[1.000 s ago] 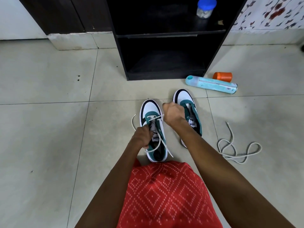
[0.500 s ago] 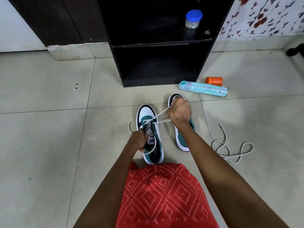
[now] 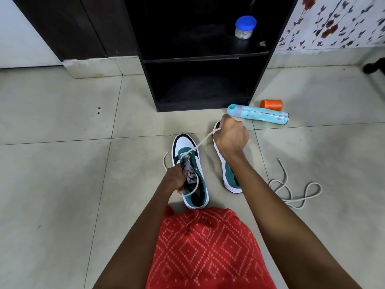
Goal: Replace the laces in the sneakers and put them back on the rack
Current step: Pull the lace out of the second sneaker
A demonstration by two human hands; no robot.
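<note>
Two white, teal and black sneakers stand on the tiled floor. The left sneaker [image 3: 184, 143] has a white lace [image 3: 201, 140] threaded through its front eyelets. My right hand [image 3: 230, 136] grips one strand of that lace, stretched taut up and to the right, and hides the toe of the right sneaker [image 3: 229, 176]. My left hand [image 3: 174, 177] holds the left sneaker's side and pinches the other strand, which loops over the shoe opening. A second loose lace [image 3: 295, 189] lies coiled on the floor to the right.
A black open rack [image 3: 205, 57] stands straight ahead, with a blue-lidded jar [image 3: 245, 27] on its upper shelf. A teal spray can [image 3: 258, 117] and an orange cap [image 3: 270, 104] lie by its right foot. Red patterned cloth [image 3: 208, 249] covers my knee in front.
My right hand has pulled the lace strand further up and to the right, drawing it taut. The left hand has stayed on the left sneaker.
</note>
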